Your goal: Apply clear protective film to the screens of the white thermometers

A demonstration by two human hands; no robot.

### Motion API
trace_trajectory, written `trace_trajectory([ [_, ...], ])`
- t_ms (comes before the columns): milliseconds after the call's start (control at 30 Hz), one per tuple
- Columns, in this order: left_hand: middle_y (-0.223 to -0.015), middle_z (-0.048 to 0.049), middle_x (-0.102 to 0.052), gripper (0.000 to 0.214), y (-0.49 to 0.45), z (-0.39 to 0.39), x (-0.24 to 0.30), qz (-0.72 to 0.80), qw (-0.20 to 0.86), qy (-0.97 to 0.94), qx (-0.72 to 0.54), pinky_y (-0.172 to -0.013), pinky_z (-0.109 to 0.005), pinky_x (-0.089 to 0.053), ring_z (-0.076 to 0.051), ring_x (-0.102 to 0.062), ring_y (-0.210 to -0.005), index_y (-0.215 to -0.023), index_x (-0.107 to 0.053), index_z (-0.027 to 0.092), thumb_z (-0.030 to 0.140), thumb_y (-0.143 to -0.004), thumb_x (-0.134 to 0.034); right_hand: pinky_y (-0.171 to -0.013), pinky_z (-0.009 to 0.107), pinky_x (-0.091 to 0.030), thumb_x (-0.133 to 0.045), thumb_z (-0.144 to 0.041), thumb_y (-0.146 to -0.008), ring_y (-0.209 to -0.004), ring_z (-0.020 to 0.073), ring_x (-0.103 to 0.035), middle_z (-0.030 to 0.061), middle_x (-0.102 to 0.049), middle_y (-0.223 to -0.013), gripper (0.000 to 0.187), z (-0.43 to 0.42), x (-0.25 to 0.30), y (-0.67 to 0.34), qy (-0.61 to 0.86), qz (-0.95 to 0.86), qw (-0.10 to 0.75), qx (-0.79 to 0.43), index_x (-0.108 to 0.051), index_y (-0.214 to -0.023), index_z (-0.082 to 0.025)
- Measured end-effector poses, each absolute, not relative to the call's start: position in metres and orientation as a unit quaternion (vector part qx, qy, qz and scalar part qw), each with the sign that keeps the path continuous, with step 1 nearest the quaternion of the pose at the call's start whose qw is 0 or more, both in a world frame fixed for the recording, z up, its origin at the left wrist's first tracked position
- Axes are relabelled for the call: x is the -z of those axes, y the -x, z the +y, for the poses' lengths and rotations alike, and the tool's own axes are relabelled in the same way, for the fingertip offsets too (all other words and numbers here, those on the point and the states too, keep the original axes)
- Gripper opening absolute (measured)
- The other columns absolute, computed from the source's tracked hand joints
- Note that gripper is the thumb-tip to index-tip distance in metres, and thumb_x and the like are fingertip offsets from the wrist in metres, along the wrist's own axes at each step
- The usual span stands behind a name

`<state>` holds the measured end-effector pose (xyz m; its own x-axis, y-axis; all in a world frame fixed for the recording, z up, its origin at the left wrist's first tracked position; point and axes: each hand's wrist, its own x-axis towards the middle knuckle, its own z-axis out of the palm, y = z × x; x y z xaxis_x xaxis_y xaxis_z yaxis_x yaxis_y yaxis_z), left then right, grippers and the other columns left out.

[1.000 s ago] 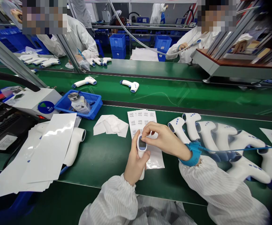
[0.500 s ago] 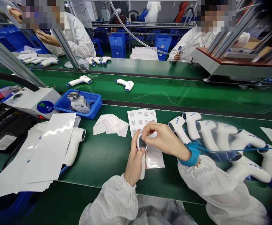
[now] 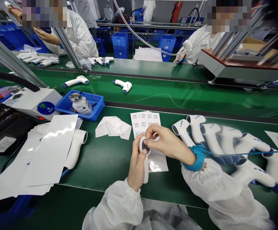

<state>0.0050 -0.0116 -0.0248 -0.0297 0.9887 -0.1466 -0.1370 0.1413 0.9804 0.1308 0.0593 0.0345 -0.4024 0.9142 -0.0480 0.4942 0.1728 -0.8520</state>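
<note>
At lower centre of the frame, the left hand clasps a white infrared thermometer over a green worktop, while the fingers of the right hand meet at its dark display; whether they pinch anything there cannot be told. The step appears to be close work on that display, before a printed label sheet. Next, a steady hold and light, precise touch seem called for.
</note>
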Motion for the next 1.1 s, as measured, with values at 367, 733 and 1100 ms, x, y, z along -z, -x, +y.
trace_trajectory([
  [367,-0.127,-0.0034,-0.052,0.033,0.003,-0.011,-0.011,0.520,0.441,-0.454,-0.573,-0.085,-0.032,-0.051,-0.020,-0.054,-0.108,-0.128,-0.047,0.033,0.037,-0.096,-0.043,-0.074,0.030,-0.049,-0.061,-0.029,-0.089,-0.079,0.0150,-0.058,0.0009,-0.058,-0.085,0.010,0.032,-0.053,-0.128,0.427,-0.642,0.397,-0.498,-0.058,-0.082,-0.022],
  [733,-0.128,-0.0024,-0.049,0.033,0.006,-0.012,-0.009,0.564,0.362,-0.515,-0.535,-0.091,-0.033,-0.044,-0.019,-0.053,-0.109,-0.131,-0.044,0.035,0.032,-0.098,-0.041,-0.074,0.030,-0.051,-0.063,-0.017,-0.084,-0.078,0.0164,-0.063,0.0002,-0.063,-0.080,0.013,0.021,-0.052,-0.125,0.434,-0.710,0.405,-0.379,-0.056,-0.075,-0.023],
  [1100,-0.119,-0.0051,-0.055,0.039,0.015,-0.003,-0.023,0.541,0.549,-0.403,-0.494,-0.080,-0.033,-0.052,-0.017,-0.060,-0.089,-0.133,-0.042,0.034,0.042,-0.096,-0.042,-0.057,0.029,-0.054,-0.060,-0.030,-0.085,-0.052,0.0135,-0.062,-0.0056,-0.062,-0.061,0.018,0.030,-0.052,-0.125,0.424,-0.545,0.371,-0.620,-0.045,-0.093,-0.024],
])
